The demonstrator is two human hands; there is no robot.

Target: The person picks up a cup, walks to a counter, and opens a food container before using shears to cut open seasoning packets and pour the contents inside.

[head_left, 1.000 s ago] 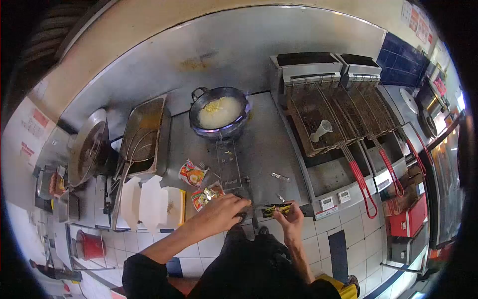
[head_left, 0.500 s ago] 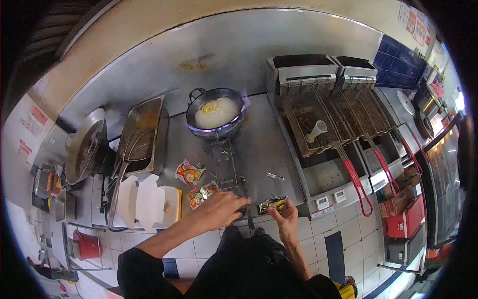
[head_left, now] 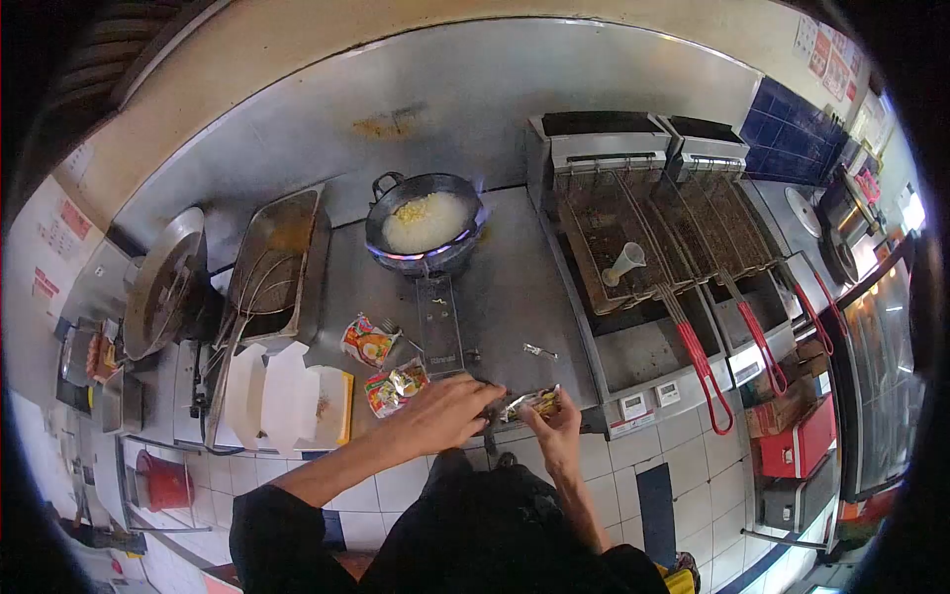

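Observation:
My right hand (head_left: 556,424) pinches the right end of a small shiny black-and-yellow sachet (head_left: 534,403) above the counter's front edge. The closed fingers of my left hand (head_left: 450,411) meet the sachet's left end; their tips are partly hidden. Just left of that hand, two colourful instant noodle packets lie on the counter: an opened noodle packet (head_left: 391,388) and another noodle packet (head_left: 368,342) with a fork (head_left: 401,335) beside it. A torn silvery strip (head_left: 540,351) lies behind the sachet. Noodles (head_left: 414,210) sit in bubbling, cloudy liquid in a black wok (head_left: 450,259).
Blue flame rings the wok. Fryer baskets (head_left: 614,252) with red handles (head_left: 703,371) stand at the right, one holding a translucent cup (head_left: 625,262). An open white carton (head_left: 287,401), a metal tray (head_left: 297,223), a wire skimmer (head_left: 267,297) and a large pan (head_left: 163,287) are at the left.
My right hand has brought the sachet slightly left, and my left fingers now meet its end where a gap showed before. The view has shifted slightly.

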